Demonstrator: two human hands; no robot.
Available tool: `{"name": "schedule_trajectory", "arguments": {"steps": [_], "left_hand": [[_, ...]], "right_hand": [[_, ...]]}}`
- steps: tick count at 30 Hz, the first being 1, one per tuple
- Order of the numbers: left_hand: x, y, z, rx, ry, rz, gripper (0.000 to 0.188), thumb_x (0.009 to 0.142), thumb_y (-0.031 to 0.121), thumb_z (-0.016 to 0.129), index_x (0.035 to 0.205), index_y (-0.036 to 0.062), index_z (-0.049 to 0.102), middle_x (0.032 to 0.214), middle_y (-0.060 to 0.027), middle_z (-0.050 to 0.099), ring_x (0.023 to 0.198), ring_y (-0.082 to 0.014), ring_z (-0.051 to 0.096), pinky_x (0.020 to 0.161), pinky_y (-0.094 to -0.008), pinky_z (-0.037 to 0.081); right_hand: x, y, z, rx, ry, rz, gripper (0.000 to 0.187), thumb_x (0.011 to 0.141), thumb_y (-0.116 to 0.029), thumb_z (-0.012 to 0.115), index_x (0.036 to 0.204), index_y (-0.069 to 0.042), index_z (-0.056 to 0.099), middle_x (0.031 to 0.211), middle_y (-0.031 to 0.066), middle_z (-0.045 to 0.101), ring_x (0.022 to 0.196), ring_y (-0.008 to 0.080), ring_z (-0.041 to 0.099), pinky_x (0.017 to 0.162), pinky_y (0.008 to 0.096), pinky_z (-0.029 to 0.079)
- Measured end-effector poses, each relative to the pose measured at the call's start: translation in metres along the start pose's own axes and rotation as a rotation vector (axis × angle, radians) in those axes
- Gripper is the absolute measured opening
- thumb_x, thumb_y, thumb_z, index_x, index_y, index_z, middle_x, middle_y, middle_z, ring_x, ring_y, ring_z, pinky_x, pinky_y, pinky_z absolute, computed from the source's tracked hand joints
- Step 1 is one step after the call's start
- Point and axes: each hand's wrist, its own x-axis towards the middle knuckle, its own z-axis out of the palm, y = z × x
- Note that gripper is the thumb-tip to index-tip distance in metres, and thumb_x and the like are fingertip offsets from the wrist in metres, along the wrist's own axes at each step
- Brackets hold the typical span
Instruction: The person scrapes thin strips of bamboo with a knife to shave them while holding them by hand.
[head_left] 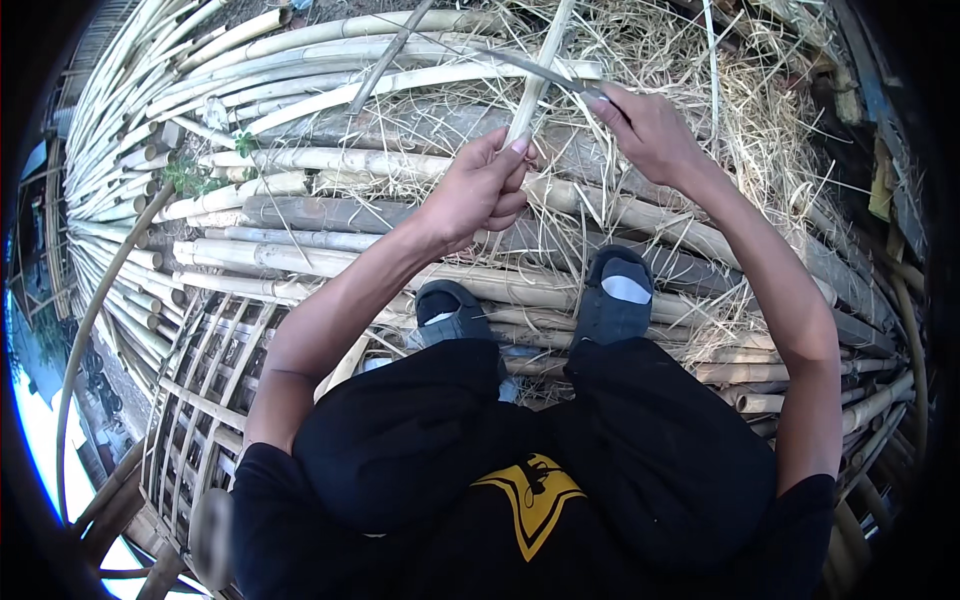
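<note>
My left hand is closed around the lower end of a pale split bamboo strip, its thumb lying along the strip. The strip points up and away from me, and its far end runs out of view. In my right hand is a knife, gripped by a handle that my fingers mostly hide. Its dark, narrow blade points left and crosses the strip a little above my left hand. Whether the edge bites into the bamboo cannot be made out.
Bamboo poles lie side by side beneath my hands and sandalled feet. Curly bamboo shavings are heaped at the far right. A loose long strip lies left of the knife. An open-weave bamboo lattice stands at the left.
</note>
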Motion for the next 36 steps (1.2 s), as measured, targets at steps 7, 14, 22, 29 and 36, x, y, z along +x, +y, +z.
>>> {"name": "schedule_trajectory", "arguments": {"steps": [7, 14, 22, 29, 36], "left_hand": [[-0.002, -0.010, 0.005, 0.115, 0.049, -0.043, 0.017, 0.101, 0.027, 0.040, 0.099, 0.0103, 0.044, 0.059, 0.0067, 0.029, 0.042, -0.0027, 0.021, 0.036, -0.0202, 0.014], [-0.009, -0.013, 0.008, 0.014, 0.064, -0.064, 0.016, 0.101, 0.026, 0.042, 0.098, 0.0105, 0.045, 0.059, 0.0072, 0.029, 0.042, -0.0026, 0.021, 0.036, -0.0201, 0.014], [-0.009, -0.014, -0.008, 0.032, 0.067, -0.044, 0.019, 0.101, 0.029, 0.041, 0.100, 0.0109, 0.045, 0.059, 0.0065, 0.026, 0.042, -0.0028, 0.020, 0.036, -0.0199, 0.014], [-0.015, -0.018, -0.003, 0.058, 0.069, -0.070, 0.019, 0.101, 0.029, 0.040, 0.098, 0.0111, 0.045, 0.059, 0.0064, 0.027, 0.043, -0.0031, 0.019, 0.036, -0.0206, 0.014], [-0.007, -0.015, -0.009, 0.028, 0.067, -0.094, 0.018, 0.102, 0.027, 0.039, 0.094, 0.0112, 0.043, 0.059, 0.0064, 0.027, 0.042, -0.0028, 0.020, 0.035, -0.0200, 0.013]], "right_hand": [[-0.020, -0.008, 0.033, 0.022, -0.031, -0.140, 0.040, 0.097, -0.041, 0.040, 0.083, -0.006, 0.053, 0.051, 0.0139, 0.049, 0.046, 0.0314, 0.051, 0.050, 0.0415, 0.042], [0.015, 0.070, 0.013, -0.153, 0.030, -0.020, 0.043, 0.097, -0.044, 0.039, 0.085, -0.008, 0.057, 0.052, 0.0125, 0.051, 0.053, 0.0307, 0.056, 0.054, 0.0451, 0.043], [0.021, 0.045, 0.015, 0.038, 0.071, 0.085, 0.050, 0.098, -0.047, 0.035, 0.079, -0.005, 0.055, 0.050, 0.0098, 0.049, 0.047, 0.0272, 0.051, 0.052, 0.0442, 0.042], [-0.011, 0.002, 0.033, -0.053, 0.005, -0.188, 0.045, 0.098, -0.045, 0.036, 0.087, -0.006, 0.056, 0.051, 0.0108, 0.050, 0.048, 0.0283, 0.054, 0.052, 0.0433, 0.043], [0.026, 0.062, 0.018, -0.163, 0.076, 0.101, 0.045, 0.097, -0.045, 0.038, 0.091, -0.005, 0.056, 0.057, 0.0140, 0.056, 0.058, 0.0329, 0.058, 0.058, 0.0479, 0.045]]}}
